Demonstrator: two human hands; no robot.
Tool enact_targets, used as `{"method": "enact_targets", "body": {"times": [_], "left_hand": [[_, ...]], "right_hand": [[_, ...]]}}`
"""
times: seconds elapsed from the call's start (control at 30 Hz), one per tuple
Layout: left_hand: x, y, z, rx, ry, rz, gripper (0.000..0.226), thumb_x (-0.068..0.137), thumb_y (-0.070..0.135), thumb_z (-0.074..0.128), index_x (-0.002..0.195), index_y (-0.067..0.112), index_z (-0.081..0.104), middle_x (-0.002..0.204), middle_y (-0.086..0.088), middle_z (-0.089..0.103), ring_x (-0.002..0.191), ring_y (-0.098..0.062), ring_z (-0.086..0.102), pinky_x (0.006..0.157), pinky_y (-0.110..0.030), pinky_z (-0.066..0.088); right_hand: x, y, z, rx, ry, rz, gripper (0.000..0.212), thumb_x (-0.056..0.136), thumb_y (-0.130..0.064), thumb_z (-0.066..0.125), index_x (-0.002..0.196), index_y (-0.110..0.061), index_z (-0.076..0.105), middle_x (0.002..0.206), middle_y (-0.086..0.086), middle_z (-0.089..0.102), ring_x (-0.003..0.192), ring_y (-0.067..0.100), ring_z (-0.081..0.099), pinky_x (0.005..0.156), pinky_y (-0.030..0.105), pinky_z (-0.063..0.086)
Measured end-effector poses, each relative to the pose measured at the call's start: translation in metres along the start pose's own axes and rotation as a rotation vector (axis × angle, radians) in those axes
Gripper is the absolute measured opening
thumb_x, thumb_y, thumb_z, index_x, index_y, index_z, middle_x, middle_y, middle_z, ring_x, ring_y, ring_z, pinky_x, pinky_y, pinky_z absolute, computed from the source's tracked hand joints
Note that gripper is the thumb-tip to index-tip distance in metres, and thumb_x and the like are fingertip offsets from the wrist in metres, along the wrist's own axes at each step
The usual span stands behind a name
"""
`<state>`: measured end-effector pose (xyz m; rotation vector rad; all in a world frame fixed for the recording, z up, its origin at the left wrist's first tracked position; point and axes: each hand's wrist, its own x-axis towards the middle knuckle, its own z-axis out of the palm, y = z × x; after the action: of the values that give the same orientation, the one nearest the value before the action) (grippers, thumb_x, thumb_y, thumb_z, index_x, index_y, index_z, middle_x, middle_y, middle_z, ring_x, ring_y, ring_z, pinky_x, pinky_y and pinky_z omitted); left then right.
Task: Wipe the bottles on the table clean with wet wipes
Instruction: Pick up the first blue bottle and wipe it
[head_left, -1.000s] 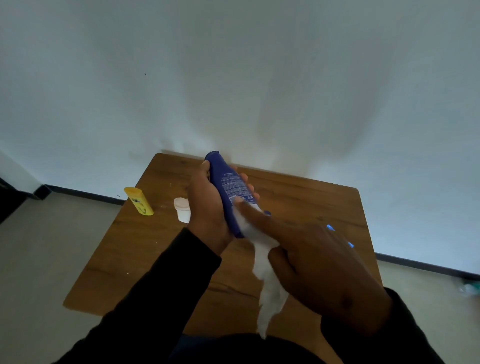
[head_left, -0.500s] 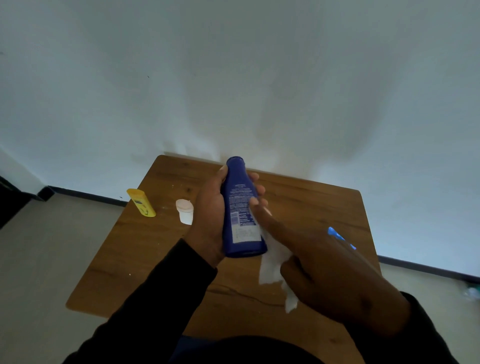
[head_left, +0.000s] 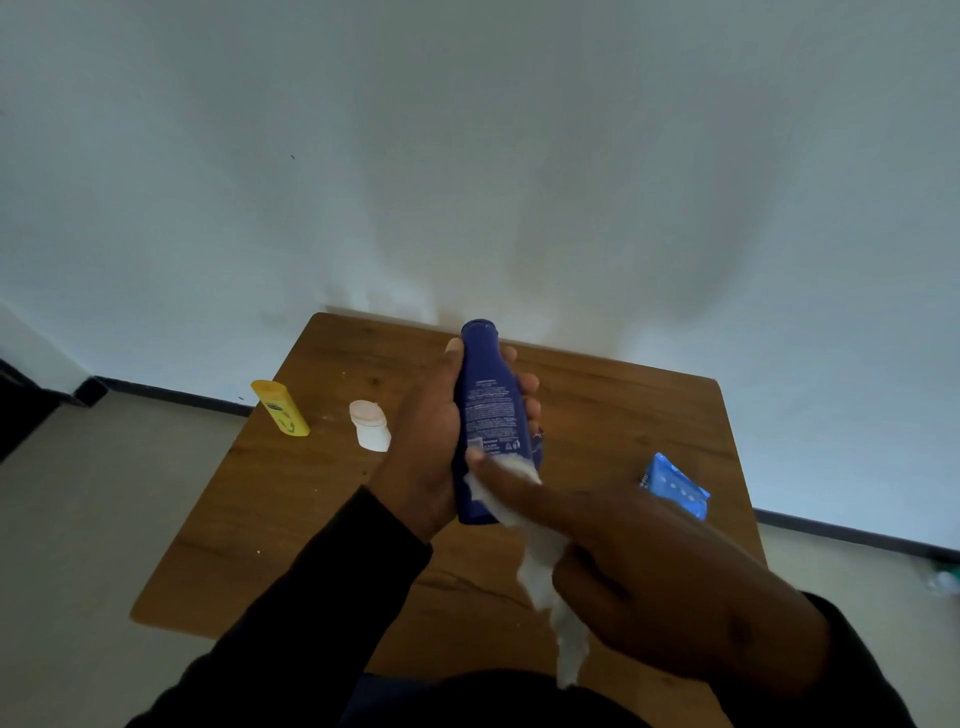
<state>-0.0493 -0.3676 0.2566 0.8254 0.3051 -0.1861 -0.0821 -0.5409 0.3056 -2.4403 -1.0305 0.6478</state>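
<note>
Table (head_left: 623, 415) against wall (head_left: 519, 156), two bottles (head_left: 280, 409) at left, wipes pack (head_left: 674, 486) at right

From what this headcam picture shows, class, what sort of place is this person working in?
Probably a plain, sparsely furnished room indoors, not a kitchen or bathroom. A small wooden table stands against a bare white wall, with a dark skirting board above a pale floor.

A dark blue plastic bottle (head_left: 491, 415) with small white print on its label is held upright above the wooden table (head_left: 623, 415), its cap end away from the camera. A crumpled white wet wipe (head_left: 540, 566) is pressed against its lower part and trails downward. A small yellow plastic bottle (head_left: 280, 408) and a white bottle with a pinkish cap (head_left: 370, 425) stand on the table's left side.
</note>
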Motion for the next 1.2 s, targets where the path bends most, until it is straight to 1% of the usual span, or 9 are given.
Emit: {"method": "enact_targets", "body": {"times": [0.13,0.23,0.37,0.43,0.57,0.7,0.87,1.03,1.2], "left_hand": [[0.0,-0.006,0.003,0.017,-0.009,-0.009,0.049,0.104,0.046,0.035,0.127,0.009,0.056,0.091,-0.013,0.07,0.075,-0.023,0.066,0.072,-0.037,0.056],[0.0,-0.004,0.003,-0.012,0.003,-0.03,0.051,0.101,0.052,0.038,0.118,0.01,0.061,0.089,-0.013,0.068,0.071,-0.024,0.063,0.066,-0.035,0.057],[0.0,-0.008,0.0,0.071,-0.008,-0.039,0.048,0.089,0.055,0.057,0.103,0.01,0.061,0.087,-0.01,0.066,0.073,-0.025,0.064,0.066,-0.036,0.057],[-0.001,-0.011,0.001,0.13,-0.018,-0.001,0.034,0.091,0.041,0.062,0.097,0.007,0.058,0.083,-0.01,0.064,0.069,-0.024,0.065,0.062,-0.034,0.057],[-0.006,-0.014,0.008,0.28,-0.001,0.098,0.028,0.094,0.029,0.06,0.109,0.006,0.052,0.083,-0.01,0.069,0.064,-0.02,0.064,0.06,-0.033,0.058],[-0.012,-0.023,0.009,0.428,-0.043,0.149,0.034,0.088,0.033,0.063,0.112,0.01,0.06,0.091,-0.008,0.072,0.075,-0.022,0.067,0.065,-0.035,0.056],[-0.018,-0.033,0.011,0.466,-0.044,0.2,0.021,0.099,0.006,0.049,0.099,0.017,0.067,0.083,0.005,0.075,0.076,-0.009,0.071,0.065,-0.021,0.054],[-0.023,-0.034,0.013,0.474,-0.012,0.16,0.038,0.101,0.039,0.042,0.092,0.009,0.064,0.072,-0.002,0.064,0.063,-0.017,0.059,0.064,-0.033,0.049],[-0.02,-0.033,0.008,0.434,0.016,0.114,0.051,0.107,0.02,0.036,0.072,0.019,0.073,0.063,0.004,0.067,0.057,-0.006,0.062,0.058,-0.021,0.052]], "right_hand": [[0.004,0.005,-0.002,-0.077,0.151,-0.088,0.076,0.101,-0.032,0.041,0.13,-0.079,-0.011,0.116,-0.02,0.06,0.09,0.001,0.059,0.075,0.016,0.05],[0.004,0.014,-0.007,-0.019,0.47,-0.142,0.06,0.092,-0.033,0.05,0.143,-0.056,0.027,0.085,-0.032,0.058,0.074,-0.003,0.06,0.054,0.013,0.041],[0.005,0.021,-0.003,0.109,0.845,-0.136,0.022,0.087,-0.025,0.061,0.107,-0.031,0.056,0.068,-0.025,0.055,0.067,-0.002,0.062,0.054,0.007,0.044],[0.008,0.026,0.001,0.111,0.957,-0.128,0.013,0.089,-0.02,0.057,0.098,-0.028,0.062,0.079,-0.032,0.057,0.073,-0.005,0.062,0.058,0.008,0.048],[0.01,0.041,0.007,0.151,1.076,-0.025,0.031,0.089,-0.024,0.047,0.093,-0.009,0.075,0.085,-0.009,0.067,0.086,-0.006,0.062,0.068,0.002,0.046],[0.012,0.033,0.012,0.201,1.051,-0.024,0.032,0.089,-0.024,0.048,0.102,-0.01,0.074,0.092,0.0,0.065,0.083,0.003,0.06,0.068,0.004,0.044],[0.03,0.017,0.019,0.061,1.007,-0.068,0.023,0.093,-0.023,0.06,0.112,-0.016,0.073,0.099,-0.006,0.062,0.085,0.0,0.057,0.077,0.012,0.048],[0.037,0.031,0.007,0.181,1.216,0.081,0.018,0.085,-0.007,0.076,0.099,-0.019,0.072,0.087,-0.011,0.068,0.077,0.007,0.066,0.071,0.026,0.055],[0.037,0.016,0.024,0.073,1.007,-0.112,0.015,0.088,-0.009,0.071,0.1,-0.017,0.075,0.099,-0.003,0.065,0.09,0.014,0.062,0.077,0.03,0.053]]}}
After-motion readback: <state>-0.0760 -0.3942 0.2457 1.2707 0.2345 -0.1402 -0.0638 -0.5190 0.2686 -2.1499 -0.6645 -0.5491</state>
